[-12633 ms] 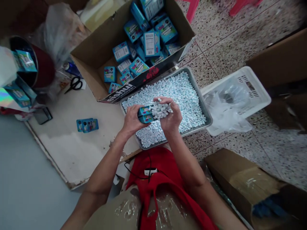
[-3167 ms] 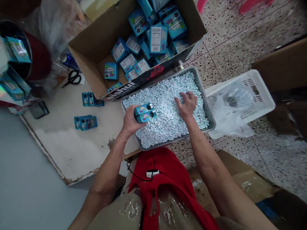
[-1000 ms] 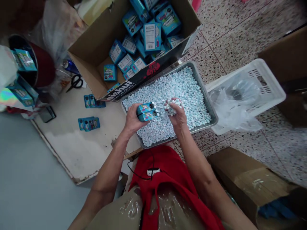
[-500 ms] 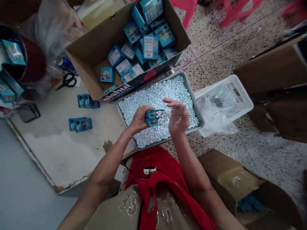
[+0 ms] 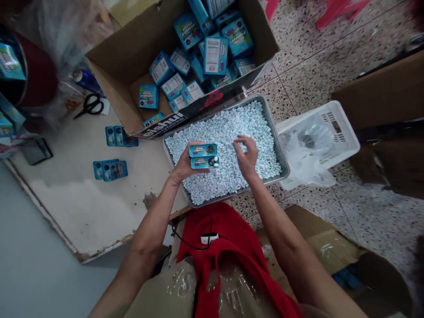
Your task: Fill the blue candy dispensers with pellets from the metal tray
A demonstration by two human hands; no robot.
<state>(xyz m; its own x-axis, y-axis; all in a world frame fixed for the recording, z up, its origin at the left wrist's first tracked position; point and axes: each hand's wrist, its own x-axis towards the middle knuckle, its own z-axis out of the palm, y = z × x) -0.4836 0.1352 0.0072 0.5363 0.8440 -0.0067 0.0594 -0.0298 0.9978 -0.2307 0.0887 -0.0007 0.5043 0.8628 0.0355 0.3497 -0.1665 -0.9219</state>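
Observation:
My left hand (image 5: 183, 167) grips two small blue candy boxes (image 5: 203, 156) stacked side by side, their round openings facing right, one showing white pieces inside. My right hand (image 5: 247, 155) hovers just right of them over a metal tray (image 5: 282, 155) filled with small white-blue candies (image 5: 228, 128). Its fingers are curled in a pinch; what they hold is too small to name.
A cardboard box (image 5: 126, 53) of blue candy cartons (image 5: 215, 53) stands behind the tray. A white basket (image 5: 344, 132) with a clear plastic bag sits to the right. Filled blue boxes (image 5: 110, 170) and scissors (image 5: 88, 105) lie on the board at left. A red bucket (image 5: 33, 79) stands far left.
My right hand has drawn away from the boxes' openings to the right and lowered toward the tray. The boxes in my left hand are turned with their printed faces up.

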